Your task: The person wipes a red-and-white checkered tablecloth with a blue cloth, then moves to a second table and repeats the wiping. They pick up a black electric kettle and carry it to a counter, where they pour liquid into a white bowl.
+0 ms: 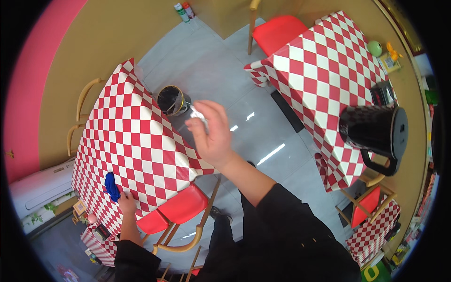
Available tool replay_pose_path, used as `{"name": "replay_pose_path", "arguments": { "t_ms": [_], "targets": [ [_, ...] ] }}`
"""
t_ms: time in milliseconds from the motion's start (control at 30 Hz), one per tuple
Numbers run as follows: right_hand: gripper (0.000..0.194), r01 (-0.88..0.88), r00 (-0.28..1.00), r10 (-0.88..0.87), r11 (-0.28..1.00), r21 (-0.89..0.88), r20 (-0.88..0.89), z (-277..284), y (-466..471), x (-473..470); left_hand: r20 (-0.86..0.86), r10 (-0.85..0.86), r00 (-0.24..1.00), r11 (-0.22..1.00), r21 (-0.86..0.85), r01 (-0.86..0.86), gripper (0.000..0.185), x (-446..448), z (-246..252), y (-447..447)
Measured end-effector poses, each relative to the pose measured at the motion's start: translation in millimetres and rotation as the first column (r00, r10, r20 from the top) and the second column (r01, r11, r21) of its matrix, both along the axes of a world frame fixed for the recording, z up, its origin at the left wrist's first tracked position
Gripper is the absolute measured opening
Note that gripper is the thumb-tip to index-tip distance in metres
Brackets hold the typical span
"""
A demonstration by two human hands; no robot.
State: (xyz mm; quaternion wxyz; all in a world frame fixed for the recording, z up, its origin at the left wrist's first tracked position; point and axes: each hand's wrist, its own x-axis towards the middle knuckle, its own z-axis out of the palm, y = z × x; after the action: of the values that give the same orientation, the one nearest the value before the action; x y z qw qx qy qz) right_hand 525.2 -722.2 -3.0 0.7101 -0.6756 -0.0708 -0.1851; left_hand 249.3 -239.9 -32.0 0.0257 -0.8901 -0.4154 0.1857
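My left hand [127, 203] is at the table's near edge, gripping the lower end of a crumpled blue cloth [112, 186]. That cloth lies on a red-and-white checked tablecloth [135, 141]. Raised over the floor, beyond the table's corner, my right hand [213, 132] pinches a small crumpled white tissue [198, 115] between thumb and fingers; it is slightly blurred. Just past these fingertips stands a round black trash bin [172, 100] with a gold rim and a plastic liner. What lies deep inside the bin is hard to make out.
Red-seated wooden chairs [185, 205] stand against the left table. A second checked table [317, 67] on the right carries a black lidded pitcher [370, 128], a dark box [382, 93] and a green round ornament [374, 48]. Two spray cans [181, 12] stand by the wall.
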Motion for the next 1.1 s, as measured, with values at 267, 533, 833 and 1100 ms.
{"name": "replay_pose_path", "arguments": {
  "t_ms": [267, 533, 833, 1100],
  "targets": [
    [0.07, -0.292, 0.827, 0.108, 0.921, -0.258, -0.552, -130.3, 71.1, 60.7, 0.319, 0.056, 0.946, 0.997, -0.075, -0.033, 0.048, -15.2, 4.0, 16.3],
    [0.037, -0.598, 0.579, -0.122, 0.608, -0.522, -0.806, -151.1, -196.4, -201.8, 0.293, 0.631, 0.718, 0.754, -0.45, -0.479, 0.124, -3.3, -27.2, 106.5],
    [0.044, 0.008, 0.452, -0.731, 0.577, -0.817, -0.512, 13.7, -428.2, -309.5, 0.438, 0.597, 0.672, 0.765, -0.564, -0.311, 0.06, 13.9, -28.2, 82.6],
    [0.093, 0.279, 0.587, -0.757, 0.522, -0.806, -0.287, 149.1, -475.1, -175.5, 0.55, 0.792, 0.265, 0.557, -0.829, 0.053, 0.055, -71.3, 98.8, -49.0]
  ]
}}
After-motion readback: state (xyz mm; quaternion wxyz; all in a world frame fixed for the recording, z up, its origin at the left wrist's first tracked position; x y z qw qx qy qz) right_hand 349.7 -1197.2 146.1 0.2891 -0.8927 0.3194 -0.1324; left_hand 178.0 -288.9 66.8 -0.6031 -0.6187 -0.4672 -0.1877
